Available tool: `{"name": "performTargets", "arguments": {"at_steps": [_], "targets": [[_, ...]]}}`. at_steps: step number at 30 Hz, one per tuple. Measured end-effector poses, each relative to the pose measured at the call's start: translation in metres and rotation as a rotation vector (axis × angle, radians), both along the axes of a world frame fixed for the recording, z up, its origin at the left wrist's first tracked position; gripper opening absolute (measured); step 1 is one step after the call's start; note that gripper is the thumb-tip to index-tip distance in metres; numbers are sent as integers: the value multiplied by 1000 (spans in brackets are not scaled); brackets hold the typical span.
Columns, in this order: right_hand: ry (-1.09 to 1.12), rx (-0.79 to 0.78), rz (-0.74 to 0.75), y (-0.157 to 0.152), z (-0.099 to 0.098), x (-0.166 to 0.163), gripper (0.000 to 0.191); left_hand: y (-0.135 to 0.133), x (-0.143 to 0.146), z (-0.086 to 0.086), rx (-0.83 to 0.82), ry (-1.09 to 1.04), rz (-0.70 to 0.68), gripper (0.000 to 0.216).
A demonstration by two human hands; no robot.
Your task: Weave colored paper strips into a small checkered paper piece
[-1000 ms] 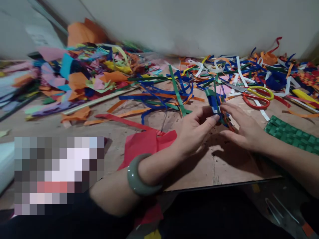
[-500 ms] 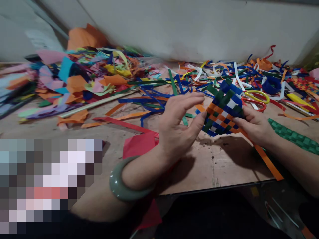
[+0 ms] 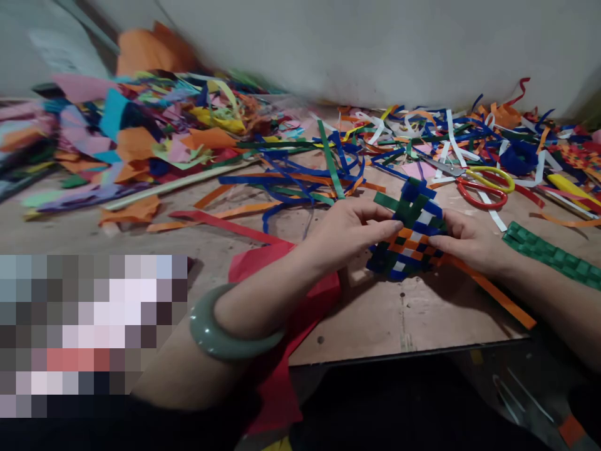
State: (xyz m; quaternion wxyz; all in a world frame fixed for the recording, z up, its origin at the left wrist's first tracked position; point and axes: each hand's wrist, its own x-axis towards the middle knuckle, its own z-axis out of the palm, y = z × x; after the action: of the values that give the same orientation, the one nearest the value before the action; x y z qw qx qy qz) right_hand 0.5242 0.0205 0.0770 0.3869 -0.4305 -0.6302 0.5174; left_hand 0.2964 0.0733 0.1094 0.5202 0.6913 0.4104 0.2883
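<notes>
A small woven piece of paper strips (image 3: pixel 409 241), in blue, green, orange and white, is held up over the near part of the table. My left hand (image 3: pixel 359 235), with a green bangle (image 3: pixel 225 332) on its wrist, pinches the woven piece's left side between thumb and fingers. On the opposite side my right hand (image 3: pixel 469 241) grips it, thumb on the face and fingers behind. One long orange strip (image 3: pixel 498 291) trails from the weave, under my right hand, toward the table's front edge. Fingers behind the weave are partly hidden.
Scissors (image 3: pixel 483 181) with red and yellow handles lie beyond my right hand. A green woven band (image 3: pixel 551 254) rests at the right. Red paper (image 3: pixel 291 351) hangs over the front edge beneath my left forearm. Piles of paper scraps (image 3: pixel 141 138) and loose strips line the back.
My left hand has closed from an open pose onto the weave's left side. The weave has come lower and turned slightly; my right hand still holds it. The scissors show more fully.
</notes>
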Motion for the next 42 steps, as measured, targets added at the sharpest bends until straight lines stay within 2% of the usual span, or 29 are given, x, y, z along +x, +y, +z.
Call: {"name": "performTargets", "arguments": {"at_steps": [3,6,9,13,16,19,26,30,35,39,42], "targets": [[-90,64,-72,-2,2,4,49,-1,0,-3,119,40,0,23],[-172,305,-268,-7,9,5,56,-5,1,-6,213,65,23,22],[-316,569,-368,-14,23,3,39,-12,4,-4,252,78,14,19],[-486,726,-348,-17,38,-3,26,-18,5,-3,374,70,-7,16],[-496,753,-373,-16,40,-7,28,-19,6,-7,486,18,-24,15],[-426,709,-372,-16,39,-10,26,-19,6,-11,581,-28,-41,14],[-354,589,-330,-16,41,-13,18,-22,2,-13,650,35,-48,12],[-408,608,-279,-19,48,-11,13,-22,0,-16,712,47,-58,16],[-490,628,-298,-20,51,-9,21,-23,1,-18,791,27,-94,16],[-514,645,-318,-21,51,-11,25,-24,2,-17,793,70,-39,15],[-488,659,-266,-21,53,-13,23,-25,1,-17,846,90,-6,19]]}}
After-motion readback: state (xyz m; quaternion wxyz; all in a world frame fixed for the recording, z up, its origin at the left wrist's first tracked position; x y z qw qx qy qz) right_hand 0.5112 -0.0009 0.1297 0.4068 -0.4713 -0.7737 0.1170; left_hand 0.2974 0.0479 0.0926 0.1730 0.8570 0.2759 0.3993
